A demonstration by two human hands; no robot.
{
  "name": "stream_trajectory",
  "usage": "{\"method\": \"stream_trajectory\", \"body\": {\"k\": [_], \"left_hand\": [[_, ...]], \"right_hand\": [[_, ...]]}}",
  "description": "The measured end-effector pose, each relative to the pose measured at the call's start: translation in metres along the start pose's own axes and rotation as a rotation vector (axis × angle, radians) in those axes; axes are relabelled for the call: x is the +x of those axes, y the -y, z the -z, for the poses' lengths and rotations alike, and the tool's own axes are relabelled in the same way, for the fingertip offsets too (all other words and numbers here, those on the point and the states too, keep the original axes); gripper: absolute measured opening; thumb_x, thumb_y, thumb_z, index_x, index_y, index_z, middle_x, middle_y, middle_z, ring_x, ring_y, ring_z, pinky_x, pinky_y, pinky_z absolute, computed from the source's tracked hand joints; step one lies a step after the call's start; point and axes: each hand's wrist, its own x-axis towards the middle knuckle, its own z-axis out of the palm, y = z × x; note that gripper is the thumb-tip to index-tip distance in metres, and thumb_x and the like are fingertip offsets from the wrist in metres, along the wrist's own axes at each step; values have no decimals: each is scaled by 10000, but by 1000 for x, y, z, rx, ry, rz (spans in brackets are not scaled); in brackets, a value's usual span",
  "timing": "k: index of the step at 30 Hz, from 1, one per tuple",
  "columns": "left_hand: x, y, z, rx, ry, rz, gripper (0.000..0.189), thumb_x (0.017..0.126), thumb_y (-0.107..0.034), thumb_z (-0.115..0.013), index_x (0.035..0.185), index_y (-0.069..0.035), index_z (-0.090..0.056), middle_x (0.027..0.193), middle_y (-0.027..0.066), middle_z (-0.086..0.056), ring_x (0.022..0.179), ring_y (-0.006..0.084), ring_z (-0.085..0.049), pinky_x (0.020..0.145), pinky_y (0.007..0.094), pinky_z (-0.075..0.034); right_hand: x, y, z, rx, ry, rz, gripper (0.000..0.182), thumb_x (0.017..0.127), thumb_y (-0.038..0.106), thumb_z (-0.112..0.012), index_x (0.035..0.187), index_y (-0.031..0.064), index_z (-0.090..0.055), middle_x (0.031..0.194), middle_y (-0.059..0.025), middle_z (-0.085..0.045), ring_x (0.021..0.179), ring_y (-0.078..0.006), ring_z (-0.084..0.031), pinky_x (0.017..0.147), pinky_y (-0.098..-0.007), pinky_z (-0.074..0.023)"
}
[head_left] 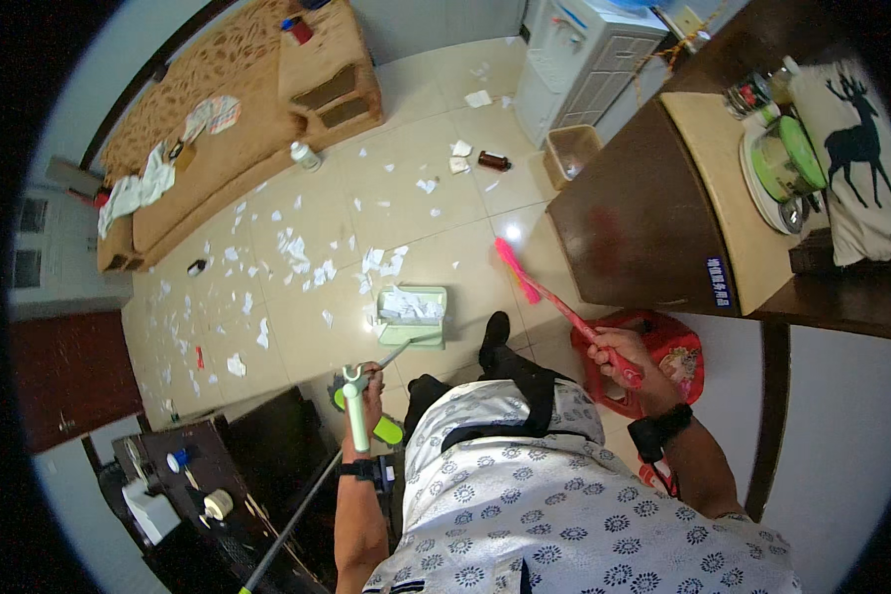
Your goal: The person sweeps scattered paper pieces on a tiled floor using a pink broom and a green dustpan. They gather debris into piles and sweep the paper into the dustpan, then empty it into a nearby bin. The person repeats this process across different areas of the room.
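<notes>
My left hand (pixel 372 393) is closed around the handle of a long-handled dustpan (pixel 423 338), just below its pale green top grip (pixel 357 416). The pan rests on the tiled floor ahead of me with white paper scraps (pixel 410 303) heaped in it. In my right hand (pixel 618 353) is the red handle of a broom (pixel 573 315). Its pink bristles (pixel 516 269) touch or hover just over the tiles, right of the pan; which one I cannot tell. Loose paper scraps (pixel 297 251) lie scattered over the floor, mostly ahead and to the left.
A brown sofa (pixel 223 167) lines the far left, with a white bottle (pixel 306 157) before it. A brown bottle (pixel 494 160) lies near a waste bin (pixel 570 148) and a water dispenser (pixel 564 70). Right are a wooden desk (pixel 631 223) and red stool (pixel 609 386); left, a dark table (pixel 200 445).
</notes>
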Motion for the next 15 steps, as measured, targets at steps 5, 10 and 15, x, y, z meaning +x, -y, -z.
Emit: {"method": "stream_trajectory", "body": {"k": [5,10,15], "left_hand": [[37,-67,-13,-1,-57,-95,114,968,-159,-580,1032,-66,-596,803,-12,-574,653,85,-538,599,225,-461],[82,-127,-19,12,-18,-187,124,982,-130,-558,1051,-33,-591,923,23,-607,724,88,-557,649,243,-489],[142,-170,-27,11,32,-190,105,972,-96,-557,1049,-28,-583,891,32,-602,721,96,-557,662,249,-491]], "right_hand": [[17,26,4,128,-103,-114,175,909,108,-542,1073,50,-519,789,-5,-552,599,-76,-524,470,-224,-424],[38,24,20,229,-75,-126,220,905,97,-580,1107,47,-511,800,-33,-573,578,-70,-536,441,-216,-439],[46,42,14,245,-67,-112,251,895,85,-586,1130,47,-505,795,-38,-572,569,-54,-527,433,-196,-424]]}}
